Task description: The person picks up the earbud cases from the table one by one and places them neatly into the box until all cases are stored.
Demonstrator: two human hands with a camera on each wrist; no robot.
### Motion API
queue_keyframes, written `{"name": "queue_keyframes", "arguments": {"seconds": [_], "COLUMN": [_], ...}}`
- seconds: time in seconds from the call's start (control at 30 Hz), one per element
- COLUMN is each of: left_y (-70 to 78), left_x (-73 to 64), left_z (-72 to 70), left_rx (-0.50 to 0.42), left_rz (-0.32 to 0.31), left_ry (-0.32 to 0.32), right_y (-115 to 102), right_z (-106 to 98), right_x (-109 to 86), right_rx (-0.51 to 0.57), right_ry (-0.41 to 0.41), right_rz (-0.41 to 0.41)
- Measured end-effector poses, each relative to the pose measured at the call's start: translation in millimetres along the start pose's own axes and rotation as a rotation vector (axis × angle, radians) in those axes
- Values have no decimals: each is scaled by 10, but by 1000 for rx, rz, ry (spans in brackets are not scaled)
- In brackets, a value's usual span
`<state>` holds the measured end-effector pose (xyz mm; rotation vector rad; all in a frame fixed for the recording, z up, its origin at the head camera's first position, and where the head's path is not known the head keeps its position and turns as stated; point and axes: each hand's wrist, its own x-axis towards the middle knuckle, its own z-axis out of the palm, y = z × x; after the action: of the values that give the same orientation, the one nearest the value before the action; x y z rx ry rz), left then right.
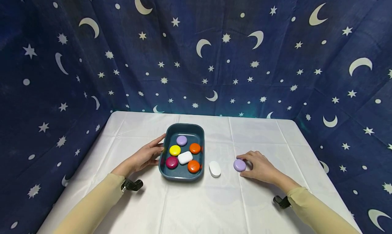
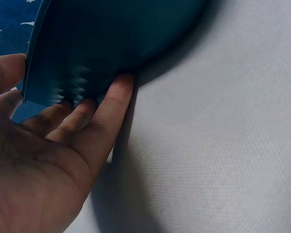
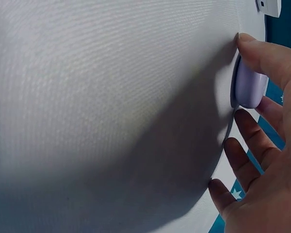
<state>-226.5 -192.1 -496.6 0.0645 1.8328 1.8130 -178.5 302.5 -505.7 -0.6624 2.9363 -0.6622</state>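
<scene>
A dark teal tray (image 1: pixel 181 177) stands left of the middle of the white-covered table. In the head view my left hand (image 1: pixel 147 156) is at the tray's left side; in the left wrist view its fingertips touch the outer wall. Right of the tray, the thumb and index finger of my right hand (image 1: pixel 260 167) pinch a glossy lavender disc (image 1: pixel 239 165) by its edges at the tabletop. Its thick rounded side shows in the right wrist view, where the other fingers spread toward the cloth. Between tray and disc lies a white oval piece (image 1: pixel 215 169).
Inside the tray are another lavender disc (image 1: pixel 181 140), a yellow disc (image 1: pixel 175 150), a dark red disc (image 1: pixel 172 162), a white rounded piece (image 1: pixel 185 157) and two orange discs (image 1: pixel 195 148). A blue star-and-moon cloth (image 1: pixel 183 57) hangs behind and beside the table.
</scene>
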Motion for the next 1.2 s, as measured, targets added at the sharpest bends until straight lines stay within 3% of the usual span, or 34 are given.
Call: {"name": "queue_keyframes", "arguments": {"seconds": [0.87, 1.03, 1.2], "left_y": [-12, -14, 1], "left_x": [-3, -3, -6], "left_z": [-17, -22, -12], "left_rx": [27, 24, 22], "left_rz": [1, 2, 0], "left_ry": [3, 2, 2], "right_y": [98, 33, -163], "right_z": [-14, -76, -186], "right_x": [96, 180, 386], "right_rx": [115, 191, 241], "right_ry": [-42, -12, 29], "right_rz": [8, 14, -13]}}
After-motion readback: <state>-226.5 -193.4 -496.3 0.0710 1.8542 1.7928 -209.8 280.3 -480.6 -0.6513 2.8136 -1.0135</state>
